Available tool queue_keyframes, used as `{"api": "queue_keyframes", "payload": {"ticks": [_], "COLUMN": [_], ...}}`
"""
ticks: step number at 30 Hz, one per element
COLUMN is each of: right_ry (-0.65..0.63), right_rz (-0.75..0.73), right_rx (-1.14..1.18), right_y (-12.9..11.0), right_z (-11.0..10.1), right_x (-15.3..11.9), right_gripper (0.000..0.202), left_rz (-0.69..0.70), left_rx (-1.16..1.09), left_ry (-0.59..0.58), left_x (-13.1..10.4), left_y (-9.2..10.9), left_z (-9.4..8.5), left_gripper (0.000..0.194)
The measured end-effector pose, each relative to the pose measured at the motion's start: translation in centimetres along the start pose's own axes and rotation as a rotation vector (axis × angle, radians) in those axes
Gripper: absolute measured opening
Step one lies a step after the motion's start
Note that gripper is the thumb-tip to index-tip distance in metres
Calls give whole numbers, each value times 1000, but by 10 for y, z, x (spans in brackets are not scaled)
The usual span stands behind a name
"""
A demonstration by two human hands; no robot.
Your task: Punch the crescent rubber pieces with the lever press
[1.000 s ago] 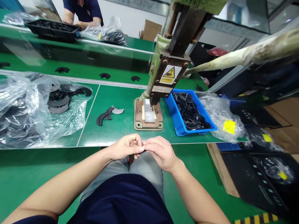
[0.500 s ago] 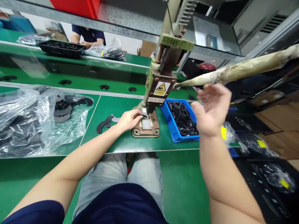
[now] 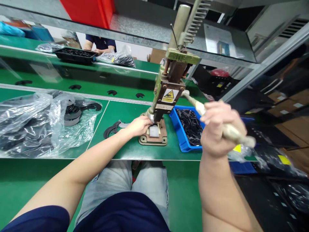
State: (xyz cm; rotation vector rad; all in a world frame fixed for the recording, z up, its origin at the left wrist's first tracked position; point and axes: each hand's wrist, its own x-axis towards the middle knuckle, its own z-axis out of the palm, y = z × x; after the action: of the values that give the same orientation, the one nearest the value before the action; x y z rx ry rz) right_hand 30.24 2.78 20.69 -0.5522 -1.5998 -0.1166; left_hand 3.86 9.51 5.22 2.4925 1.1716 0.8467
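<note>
A hand-lever press [image 3: 166, 96] stands on the green bench, with its ram low over the base plate [image 3: 154, 140]. My right hand [image 3: 220, 129] is wrapped round the press lever [image 3: 193, 100], whose end sticks out past my fist. At the press base, my left hand [image 3: 141, 125] has its fingers closed together under the ram, on a small dark part whose shape is mostly hidden. Curved black pieces [image 3: 111, 129] and a grey one lie just left of the press. Right of it, a blue bin [image 3: 184, 147] holds many small black parts.
A clear plastic bag [image 3: 36, 129] of dark curved parts covers the bench's left. Behind, several black curved pieces [image 3: 112, 92] lie on a green strip. Another person [image 3: 100, 43] sits across beside a black tray [image 3: 74, 57]. A metal shelf [image 3: 137, 33] with a red bin [image 3: 88, 13] hangs overhead.
My right hand, open beside the raised lever before, has closed round it and pulled it down. The ram looks lower, and my left hand stays at the press base.
</note>
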Motion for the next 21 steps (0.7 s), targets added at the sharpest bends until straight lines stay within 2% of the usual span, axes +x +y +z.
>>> {"api": "queue_keyframes", "payload": {"ticks": [4,6,8,10,12,15,18,21], "right_ry": [99,129,188,252,304,406,463,437], "right_rz": [27,39,22,1,-12,-27,-70,-80], "right_rx": [-61,-71,-48,-6,29,61,110,130], "right_y": [2,4,7,10,14,21,27,27], "right_z": [4,9,14,20,26,34,39,37], "right_x": [-60,-72,-74,-72,-71,-71,-72,-74], "right_gripper": [34,31,33,39,45,47,47,44], "left_rz": [-18,-22,-54,-154,-324,-565,-673,-698], "left_rx": [8,26,61,137,246,311,302,265], "left_ry": [-2,-17,-27,-19,-13,-113,-219,-231], "left_x": [-1,-5,-17,-39,-68,-114,-148,-161], "left_y": [8,9,3,-11,-29,-53,-61,-59], "left_z": [1,-5,-18,-41,-68,-101,-111,-104], "left_gripper": [29,31,31,31,35,48,63,51]}}
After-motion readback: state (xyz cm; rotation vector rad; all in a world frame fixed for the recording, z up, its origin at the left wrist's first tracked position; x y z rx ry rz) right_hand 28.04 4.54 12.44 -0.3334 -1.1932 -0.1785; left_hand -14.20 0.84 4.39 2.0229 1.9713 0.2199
